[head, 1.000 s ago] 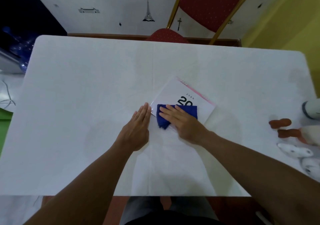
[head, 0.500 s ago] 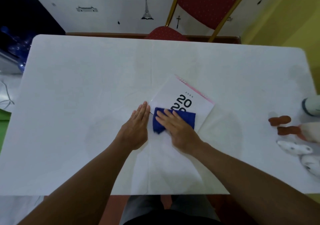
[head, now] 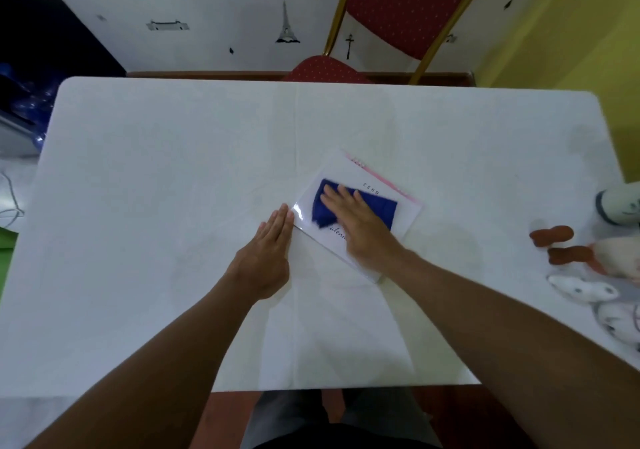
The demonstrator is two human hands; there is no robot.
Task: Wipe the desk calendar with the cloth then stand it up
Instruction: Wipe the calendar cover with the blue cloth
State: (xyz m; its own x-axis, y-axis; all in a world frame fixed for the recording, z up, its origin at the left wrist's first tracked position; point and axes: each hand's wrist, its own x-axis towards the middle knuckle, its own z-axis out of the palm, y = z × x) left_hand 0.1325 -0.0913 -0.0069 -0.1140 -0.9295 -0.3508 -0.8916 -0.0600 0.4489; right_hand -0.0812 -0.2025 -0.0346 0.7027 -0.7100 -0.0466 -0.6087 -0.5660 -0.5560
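Note:
A white desk calendar (head: 403, 203) with a pink spiral edge lies flat on the white table (head: 173, 189), turned at an angle. A dark blue cloth (head: 377, 206) rests on its cover, hiding the large printed digits. My right hand (head: 360, 230) lies flat on the cloth, fingers stretched and pressing it onto the calendar. My left hand (head: 266, 258) rests flat on the table, fingertips touching the calendar's left corner.
Plush toys (head: 595, 268) lie at the table's right edge, with a white cylindrical object (head: 620, 206) behind them. A red chair (head: 391, 16) with gold legs stands beyond the far edge. The white wall carries small stickers.
My right hand has pushed the cloth away from me, up over the printed digits toward the spiral edge. My left hand stays at the calendar's corner.

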